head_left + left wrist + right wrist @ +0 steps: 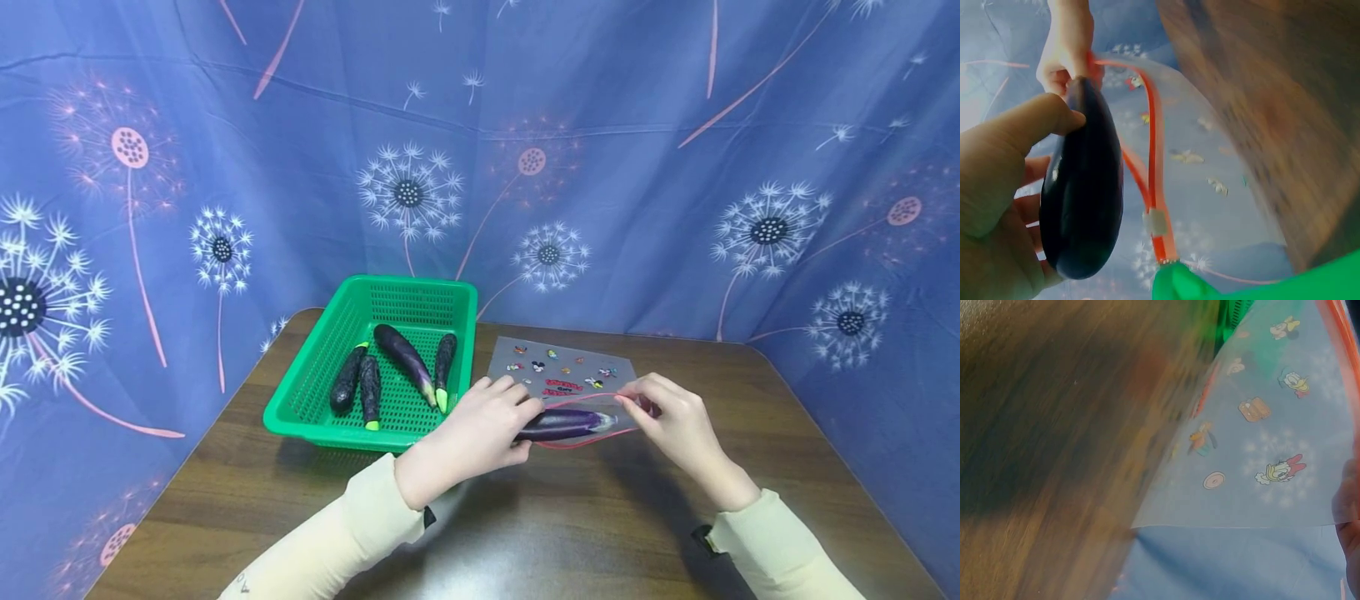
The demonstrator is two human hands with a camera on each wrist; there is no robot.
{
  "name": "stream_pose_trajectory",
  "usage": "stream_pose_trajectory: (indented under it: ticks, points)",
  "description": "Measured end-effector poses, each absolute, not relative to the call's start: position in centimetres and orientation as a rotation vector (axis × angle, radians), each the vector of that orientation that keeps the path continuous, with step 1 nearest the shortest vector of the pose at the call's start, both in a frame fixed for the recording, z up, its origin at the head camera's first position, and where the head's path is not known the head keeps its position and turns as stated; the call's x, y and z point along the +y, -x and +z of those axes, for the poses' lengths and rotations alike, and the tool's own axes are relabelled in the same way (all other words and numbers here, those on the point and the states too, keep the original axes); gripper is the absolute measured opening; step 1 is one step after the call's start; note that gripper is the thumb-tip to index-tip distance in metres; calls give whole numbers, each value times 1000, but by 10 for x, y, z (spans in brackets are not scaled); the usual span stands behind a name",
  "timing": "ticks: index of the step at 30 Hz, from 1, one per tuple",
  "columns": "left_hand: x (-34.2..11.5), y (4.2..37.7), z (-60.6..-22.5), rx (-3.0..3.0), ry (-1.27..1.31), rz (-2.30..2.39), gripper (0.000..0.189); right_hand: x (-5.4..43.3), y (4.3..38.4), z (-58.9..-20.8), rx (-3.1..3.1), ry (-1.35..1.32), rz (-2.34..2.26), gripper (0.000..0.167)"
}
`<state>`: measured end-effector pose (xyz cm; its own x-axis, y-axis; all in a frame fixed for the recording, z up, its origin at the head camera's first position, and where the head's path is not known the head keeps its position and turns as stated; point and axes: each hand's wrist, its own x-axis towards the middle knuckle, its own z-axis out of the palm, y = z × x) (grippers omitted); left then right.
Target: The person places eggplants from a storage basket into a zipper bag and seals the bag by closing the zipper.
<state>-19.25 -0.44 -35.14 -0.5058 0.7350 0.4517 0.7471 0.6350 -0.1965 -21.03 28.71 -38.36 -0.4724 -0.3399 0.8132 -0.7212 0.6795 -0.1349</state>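
Observation:
My left hand [480, 429] grips a dark purple eggplant [562, 423], the thumb along one side and the fingers along the other in the left wrist view. The eggplant's paler stem end points right, at the spread mouth of a clear zip bag [577, 371]. Red zip strips edge that mouth, with a whitish slider [1155, 222] on them. Small cartoon figures are printed on the bag. My right hand [678, 421] pinches the right end of the mouth. Only part of that hand shows at the edge of the right wrist view.
A green plastic basket [300, 428] stands at the left on the brown wooden table [525, 542]. In it lie a smooth eggplant [403, 354] and several wrinkled dark ones with bright green ends. A blue dandelion-patterned cloth [637, 208] hangs behind the table.

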Motion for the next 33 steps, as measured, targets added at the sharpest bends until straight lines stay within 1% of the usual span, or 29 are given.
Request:
stream_pose_trajectory:
  ticks: [2,8,10,13,14,16,21,25,27,33]
  points:
    - [0,193,-354,-2359,1140,-6,31,286,211,-384,-2082,-817,611,21]
    - [16,191,-359,-2338,1090,104,31,284,210,-383,-2078,-822,619,19]
    - [22,190,-360,-2322,1077,127,31,284,209,-383,-2089,-821,614,16]
    - [31,188,-362,-2289,1065,143,27,283,208,-383,-2105,-817,609,5]
    - [34,187,-363,-2277,1061,146,25,282,208,-383,-2109,-817,605,4]
    - [40,186,-365,-2253,1061,148,23,281,208,-383,-2108,-818,602,10]
    - [52,185,-373,-2187,1054,178,15,278,208,-383,-2084,-833,607,14]
    - [60,183,-380,-2124,1061,242,8,276,208,-382,-2081,-835,608,25]
    - [63,183,-383,-2101,1063,274,6,275,208,-382,-2082,-835,606,28]
    - [72,183,-393,-2029,1059,349,12,274,208,-383,-2078,-831,618,27]
